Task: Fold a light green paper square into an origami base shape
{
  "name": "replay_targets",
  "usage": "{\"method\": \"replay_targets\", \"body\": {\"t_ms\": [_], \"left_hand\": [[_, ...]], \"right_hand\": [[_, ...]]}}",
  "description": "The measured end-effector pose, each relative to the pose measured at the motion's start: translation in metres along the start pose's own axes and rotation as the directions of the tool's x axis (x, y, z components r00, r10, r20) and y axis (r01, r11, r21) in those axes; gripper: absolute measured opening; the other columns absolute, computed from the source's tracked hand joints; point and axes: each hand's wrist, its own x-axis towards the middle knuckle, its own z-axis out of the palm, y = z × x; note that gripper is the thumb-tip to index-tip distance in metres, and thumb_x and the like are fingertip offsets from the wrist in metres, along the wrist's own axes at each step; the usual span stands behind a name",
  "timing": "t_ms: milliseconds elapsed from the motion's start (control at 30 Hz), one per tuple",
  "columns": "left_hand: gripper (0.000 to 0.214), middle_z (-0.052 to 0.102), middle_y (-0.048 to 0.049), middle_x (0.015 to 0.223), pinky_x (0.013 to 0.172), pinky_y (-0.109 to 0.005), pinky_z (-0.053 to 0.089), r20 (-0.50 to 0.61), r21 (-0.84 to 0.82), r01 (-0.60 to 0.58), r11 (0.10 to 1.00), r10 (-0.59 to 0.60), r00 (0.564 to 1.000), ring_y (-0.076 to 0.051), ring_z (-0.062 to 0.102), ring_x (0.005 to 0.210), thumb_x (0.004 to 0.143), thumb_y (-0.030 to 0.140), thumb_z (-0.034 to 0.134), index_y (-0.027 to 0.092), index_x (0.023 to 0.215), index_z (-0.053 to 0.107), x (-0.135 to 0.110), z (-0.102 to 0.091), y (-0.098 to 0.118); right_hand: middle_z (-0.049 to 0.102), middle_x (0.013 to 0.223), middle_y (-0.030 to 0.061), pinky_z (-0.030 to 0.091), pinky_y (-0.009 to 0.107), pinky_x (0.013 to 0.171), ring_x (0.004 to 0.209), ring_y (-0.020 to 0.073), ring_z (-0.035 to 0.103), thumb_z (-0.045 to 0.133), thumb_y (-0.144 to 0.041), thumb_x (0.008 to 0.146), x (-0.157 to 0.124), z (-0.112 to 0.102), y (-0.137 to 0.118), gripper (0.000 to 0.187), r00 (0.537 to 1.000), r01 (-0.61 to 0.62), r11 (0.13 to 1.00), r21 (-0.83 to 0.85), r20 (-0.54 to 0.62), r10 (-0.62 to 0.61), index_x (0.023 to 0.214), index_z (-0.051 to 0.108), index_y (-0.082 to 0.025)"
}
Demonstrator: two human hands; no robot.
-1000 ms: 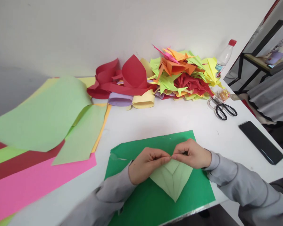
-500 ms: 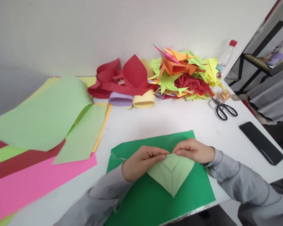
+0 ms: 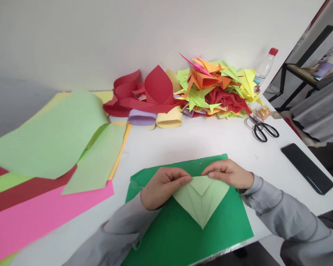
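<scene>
A light green folded paper (image 3: 201, 199), shaped like a kite with its point toward me, lies on a dark green sheet (image 3: 183, 236) on the white table (image 3: 188, 142). My left hand (image 3: 162, 186) pinches the paper's top edge at the left, fingers curled. My right hand (image 3: 229, 173) pinches the same edge at the right, fingertips pressed down on it. Both wrists wear grey sleeves.
Loose coloured sheets (image 3: 52, 147), light green, pink and dark red, lie at the left. Curled red, lilac and yellow paper (image 3: 150, 99) and a heap of folded paper figures (image 3: 216, 88) stand at the back. Scissors (image 3: 262, 129), a phone (image 3: 306, 168) and a bottle (image 3: 263, 68) lie at the right.
Both hands have slid a little apart along the folded paper's top edge, and the paper has shifted slightly away from me on the green sheet.
</scene>
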Motion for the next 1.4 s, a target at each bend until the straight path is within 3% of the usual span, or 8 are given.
{"method": "replay_targets", "body": {"t_ms": [133,233,467,700,1067,1400], "left_hand": [[0.031,0.064,-0.001,0.059,0.05,-0.02,0.042,-0.038,-0.007,-0.037,0.999,0.036,0.999,-0.012,0.053,0.056,0.072,0.046,0.061,0.015,0.067,0.068,-0.001,-0.002,0.0],[0.03,0.062,-0.0005,0.057,0.047,-0.019,0.04,-0.014,-0.054,-0.033,0.998,0.033,0.999,-0.011,0.05,0.053,0.071,0.045,0.063,0.015,0.067,0.066,-0.001,0.0,0.0],[0.027,0.059,-0.0002,0.056,0.05,-0.021,0.038,0.115,0.001,-0.078,0.997,0.077,0.99,-0.011,0.048,0.053,0.073,0.04,0.062,0.013,0.068,0.068,0.001,0.013,-0.002],[0.025,0.061,-0.0017,0.058,0.051,-0.022,0.04,0.057,0.007,-0.076,0.997,0.076,0.996,-0.012,0.05,0.055,0.07,0.036,0.061,0.013,0.063,0.066,-0.002,0.026,0.0],[0.023,0.063,0.0001,0.066,0.059,-0.025,0.045,0.026,-0.015,0.009,1.0,-0.009,1.0,-0.015,0.055,0.064,0.056,0.032,0.073,0.015,0.069,0.064,0.0,0.025,0.001],[0.019,0.055,0.0027,0.057,0.053,-0.023,0.038,0.087,0.095,-0.008,0.995,-0.001,0.996,-0.012,0.047,0.057,0.061,0.033,0.067,0.015,0.065,0.065,-0.001,0.025,0.003]], "right_hand": [[0.03,0.045,-0.0095,0.017,0.019,0.038,0.041,0.0042,0.023,0.058,-0.054,0.081,0.0,-0.003,0.003,0.043,0.997,-0.068,0.997,-0.039,-0.035,0.066,0.063,0.053,-0.015],[0.025,0.044,-0.0102,0.014,0.019,0.038,0.041,0.0035,0.019,0.061,-0.054,0.078,0.0,-0.003,0.002,0.047,0.997,-0.062,0.997,-0.048,-0.041,0.06,0.054,0.044,-0.017],[0.033,0.046,-0.0083,0.021,0.019,0.04,0.043,0.0044,0.026,0.056,-0.048,0.083,0.0,0.01,-0.004,0.041,0.999,0.039,0.995,-0.087,0.032,-0.036,0.059,0.048,-0.016],[0.053,0.058,-0.0034,0.031,0.018,0.047,0.05,0.006,0.039,0.054,-0.028,0.085,-0.001,0.02,-0.006,0.02,0.989,0.149,0.944,-0.295,0.032,-0.146,0.072,0.061,-0.014],[0.058,0.06,-0.002,0.032,0.019,0.047,0.045,0.0052,0.037,0.055,-0.032,0.085,-0.001,0.026,-0.008,0.023,0.984,0.11,0.955,-0.275,-0.104,-0.143,0.073,0.064,-0.015],[0.062,0.064,-0.0004,0.033,0.02,0.047,0.047,0.0059,0.039,0.057,-0.035,0.085,0.0,0.025,-0.003,0.024,0.982,0.104,0.956,-0.275,-0.127,-0.143,0.075,0.065,-0.015]]}}
